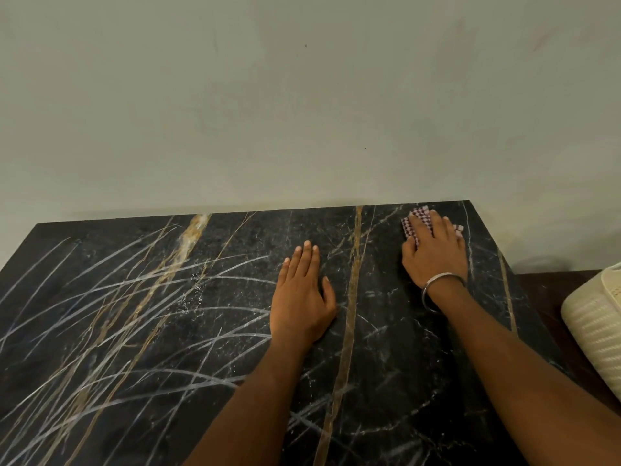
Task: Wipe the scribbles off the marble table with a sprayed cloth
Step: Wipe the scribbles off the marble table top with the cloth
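The black marble table [396,348] with gold veins fills the lower view. Pale chalky scribbles [141,290] sweep across its left and middle parts. My right hand [435,253] lies flat on a red-and-white checked cloth [416,223] near the table's far right corner, fingers straight, pressing it onto the marble. Most of the cloth is hidden under the hand. My left hand [302,294] rests flat on the marble at the centre, fingers straight and together, holding nothing. A metal bangle [437,287] circles my right wrist.
A plain pale wall [302,112] rises directly behind the table's far edge. A cream woven seat or cushion [594,321] stands beyond the table's right edge, over a dark floor strip [544,290]. Small wet droplets [195,297] speckle the marble left of centre.
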